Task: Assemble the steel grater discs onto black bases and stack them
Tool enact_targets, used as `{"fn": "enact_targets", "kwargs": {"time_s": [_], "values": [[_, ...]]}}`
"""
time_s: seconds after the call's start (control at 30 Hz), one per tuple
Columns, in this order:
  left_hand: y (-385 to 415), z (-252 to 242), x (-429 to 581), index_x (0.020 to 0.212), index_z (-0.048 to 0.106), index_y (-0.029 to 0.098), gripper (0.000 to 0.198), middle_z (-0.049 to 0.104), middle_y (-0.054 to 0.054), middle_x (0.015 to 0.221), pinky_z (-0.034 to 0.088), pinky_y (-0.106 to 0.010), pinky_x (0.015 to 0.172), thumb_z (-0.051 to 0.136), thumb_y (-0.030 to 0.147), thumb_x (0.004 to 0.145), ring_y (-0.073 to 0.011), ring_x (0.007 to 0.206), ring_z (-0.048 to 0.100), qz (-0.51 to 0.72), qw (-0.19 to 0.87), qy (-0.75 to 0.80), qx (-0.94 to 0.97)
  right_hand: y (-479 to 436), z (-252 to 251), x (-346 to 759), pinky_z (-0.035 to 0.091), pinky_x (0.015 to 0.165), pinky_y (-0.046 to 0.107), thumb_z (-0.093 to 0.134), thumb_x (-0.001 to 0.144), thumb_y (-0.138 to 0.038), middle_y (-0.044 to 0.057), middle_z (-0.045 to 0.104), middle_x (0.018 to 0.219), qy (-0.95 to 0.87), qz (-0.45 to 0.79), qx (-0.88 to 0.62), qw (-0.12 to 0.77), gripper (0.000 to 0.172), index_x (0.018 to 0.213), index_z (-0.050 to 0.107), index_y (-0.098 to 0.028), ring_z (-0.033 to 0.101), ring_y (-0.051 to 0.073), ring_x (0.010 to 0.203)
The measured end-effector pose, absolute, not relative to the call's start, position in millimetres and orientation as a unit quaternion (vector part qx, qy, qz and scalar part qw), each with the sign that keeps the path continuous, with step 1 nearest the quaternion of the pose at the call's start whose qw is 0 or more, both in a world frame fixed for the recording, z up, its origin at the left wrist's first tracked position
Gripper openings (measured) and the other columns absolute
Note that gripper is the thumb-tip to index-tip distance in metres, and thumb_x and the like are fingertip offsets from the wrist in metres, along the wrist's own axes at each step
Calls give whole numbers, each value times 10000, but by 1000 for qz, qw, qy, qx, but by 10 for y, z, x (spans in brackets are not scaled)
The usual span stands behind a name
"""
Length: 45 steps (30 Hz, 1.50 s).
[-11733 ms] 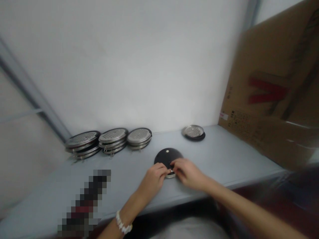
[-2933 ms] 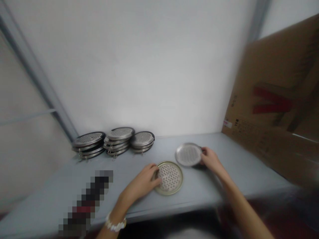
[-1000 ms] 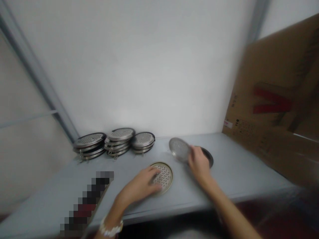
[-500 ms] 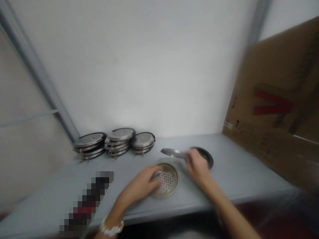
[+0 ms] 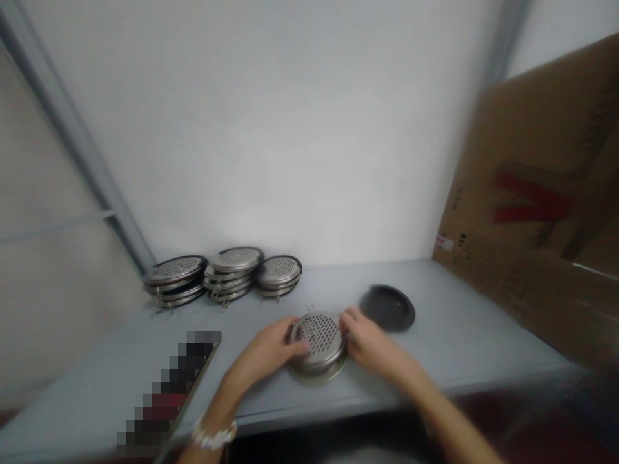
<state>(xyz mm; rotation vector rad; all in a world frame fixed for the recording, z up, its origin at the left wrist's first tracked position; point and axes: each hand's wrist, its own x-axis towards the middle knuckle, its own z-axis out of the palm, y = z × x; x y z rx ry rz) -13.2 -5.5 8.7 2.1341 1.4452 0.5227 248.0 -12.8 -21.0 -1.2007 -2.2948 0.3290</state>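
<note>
Between my hands is a round perforated metal disc (image 5: pixel 320 336) with a silvery rim, resting over a round metal piece with a yellowish rim (image 5: pixel 325 376) on the table. My left hand (image 5: pixel 278 348) grips the disc's left edge, thumb lying on its top. My right hand (image 5: pixel 362 336) pinches the right edge; its fingertips are partly blurred. Just beyond the right hand lies a black round dish-like ring (image 5: pixel 391 308), flat on the table. A small metal ring (image 5: pixel 310 307) lies behind the disc.
Stacks of similar perforated discs with black rims stand at the back: a left stack (image 5: pixel 176 280), a middle stack (image 5: pixel 235 274) and a right stack (image 5: pixel 279 277). A large cardboard box (image 5: pixel 532 212) stands at right. A pixelated dark object (image 5: pixel 169 393) lies front left on the grey table (image 5: pixel 464 322).
My right hand has brought the perforated disc from beside the black ring leftward onto the yellowish-rimmed piece. My left hand has moved from that piece to the disc's edge.
</note>
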Motion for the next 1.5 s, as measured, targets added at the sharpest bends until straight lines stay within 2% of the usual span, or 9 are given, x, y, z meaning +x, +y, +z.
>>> {"fn": "enact_targets", "kwargs": {"time_s": [0.13, 0.3, 0.43, 0.6, 0.8, 0.9, 1.13, 1.33, 1.5], "values": [[-101, 119, -142, 1483, 483, 264, 933, 522, -99, 1521, 327, -435, 1187, 861, 419, 644, -342, 1389, 463, 165, 267, 470, 825, -117, -277, 2511, 459, 856, 284, 473, 825, -7, 75, 604, 1041, -836, 186, -443, 265, 269, 1005, 568, -183, 592, 188, 933], [-105, 41, -125, 1548, 384, 210, 1093, 461, -167, 1539, 291, -460, 1199, 890, 428, 604, -363, 1417, 404, 123, 255, 492, 823, -93, -271, 2475, 464, 838, 314, 558, 888, -143, 66, 647, 977, -800, 226, -480, 279, 116, 988, 605, -177, 602, 202, 902], [-82, -64, -144, 1558, 352, 247, 1145, 437, -159, 1535, 295, -480, 1187, 905, 428, 572, -371, 1426, 381, 109, 237, 498, 827, -92, -243, 2480, 484, 863, 328, 651, 839, -204, 92, 661, 1099, -779, 276, -488, 280, 316, 1150, 616, -163, 625, 218, 970], [-91, -95, -150, 1564, 337, 244, 1234, 370, -173, 1571, 286, -482, 1190, 945, 429, 506, -388, 1435, 346, 81, 215, 509, 830, -83, -244, 2477, 435, 1046, 413, 839, 697, -363, 147, 629, 1271, -789, 315, -462, 255, 687, 1300, 602, -133, 571, 301, 1191], [-160, 23, -69, 1530, 411, 216, 1164, 544, -155, 1400, 343, -450, 1141, 944, 440, 520, -373, 1297, 467, 65, 192, 513, 834, -103, -307, 2428, 263, 1193, 503, 913, 564, -465, 192, 537, 1409, -810, 296, -456, 221, 973, 1402, 548, -132, 425, 369, 1375], [-196, 45, -13, 1527, 414, 163, 1161, 553, -179, 1384, 344, -434, 1137, 944, 419, 526, -374, 1290, 470, 61, 183, 518, 833, -106, -346, 2405, 250, 1195, 528, 921, 532, -482, 207, 498, 1446, -813, 287, -460, 213, 1071, 1454, 501, -132, 372, 389, 1412], [-206, -7, 89, 1514, 435, 203, 1104, 531, -188, 1447, 358, -469, 1134, 942, 359, 545, -392, 1330, 457, 56, 162, 534, 828, -80, -391, 2391, 223, 1199, 551, 943, 496, -456, 222, 451, 1481, -816, 269, -470, 201, 1207, 1532, 407, -146, 327, 414, 1436], [-136, -7, -73, 1499, 464, 229, 1020, 502, -151, 1519, 321, -469, 1173, 903, 414, 597, -370, 1393, 432, 103, 232, 503, 826, -65, -338, 2394, 183, 1213, 542, 932, 507, -509, 210, 432, 1505, -812, 282, -477, 186, 1205, 1538, 409, -169, 292, 414, 1458], [-43, 95, -180, 1412, 578, 237, 866, 596, -86, 1462, 348, -406, 1164, 885, 358, 611, -343, 1340, 521, 112, 271, 480, 827, -80, -275, 2386, 169, 1216, 538, 921, 510, -545, 203, 428, 1497, -809, 291, -481, 173, 1200, 1533, 416, -173, 300, 415, 1449]]}}
